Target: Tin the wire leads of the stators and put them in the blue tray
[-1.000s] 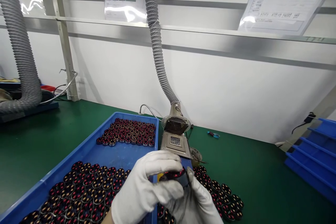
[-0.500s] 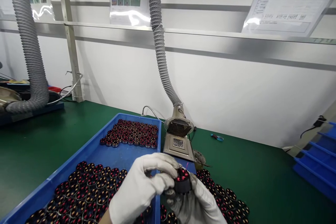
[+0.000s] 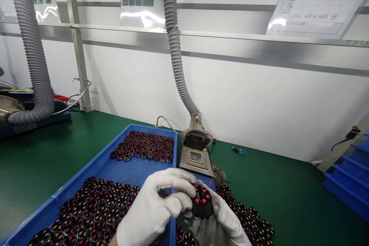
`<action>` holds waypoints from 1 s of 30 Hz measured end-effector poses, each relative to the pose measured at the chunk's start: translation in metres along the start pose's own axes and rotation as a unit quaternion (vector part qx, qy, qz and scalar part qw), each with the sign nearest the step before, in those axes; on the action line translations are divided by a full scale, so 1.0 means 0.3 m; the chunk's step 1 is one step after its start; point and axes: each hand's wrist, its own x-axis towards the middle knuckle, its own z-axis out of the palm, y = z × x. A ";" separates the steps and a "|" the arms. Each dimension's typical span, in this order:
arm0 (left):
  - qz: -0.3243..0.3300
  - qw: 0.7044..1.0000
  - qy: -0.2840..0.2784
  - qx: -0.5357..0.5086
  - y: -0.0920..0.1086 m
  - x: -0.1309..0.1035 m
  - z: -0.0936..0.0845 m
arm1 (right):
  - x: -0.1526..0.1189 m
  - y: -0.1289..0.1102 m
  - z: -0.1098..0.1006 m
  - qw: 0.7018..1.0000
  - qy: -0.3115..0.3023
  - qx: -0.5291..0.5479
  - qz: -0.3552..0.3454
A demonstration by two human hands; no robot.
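A short round black part (image 3: pixel 202 210) with red pieces on its upper face is held up between my two white-gloved hands, over the right edge of the blue tray (image 3: pixel 174 234). My right hand (image 3: pixel 220 221) wraps the part from its right side and from behind. At the part's upper left rim, the thumb and fingers of my left hand (image 3: pixel 161 200) are closed in a pinch; what the fingertips grip there is partly hidden. Similar round parts (image 3: pixel 100 207) with red or yellowish pieces fill the tray's near section.
More such parts (image 3: pixel 150 146) stand packed at the tray's far end. Others lie on the green table (image 3: pixel 288 188) right of my hands. A metal plate device (image 3: pixel 197 159) sits under a grey duct hose (image 3: pixel 175 54). Blue-handled pliers (image 3: pixel 238 150) and blue bins (image 3: pixel 348 180) are further right.
The black round part has tilted slightly and sits a little lower and further right. Both my hands keep nearly the same grip and place.
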 end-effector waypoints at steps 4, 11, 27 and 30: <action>0.134 0.990 0.053 -0.010 -0.002 -0.014 0.019 | 0.017 0.025 0.008 0.992 0.060 -0.075 -0.082; -0.010 0.992 0.065 -0.106 -0.008 0.009 0.000 | -0.021 0.076 0.084 0.853 0.195 -0.283 -0.393; -0.089 0.965 0.102 -0.227 -0.038 0.039 0.038 | -0.028 0.092 0.088 0.747 0.237 -0.404 -0.471; -0.080 0.954 0.162 -0.238 -0.043 0.034 0.056 | -0.028 0.097 0.089 0.732 0.231 -0.434 -0.472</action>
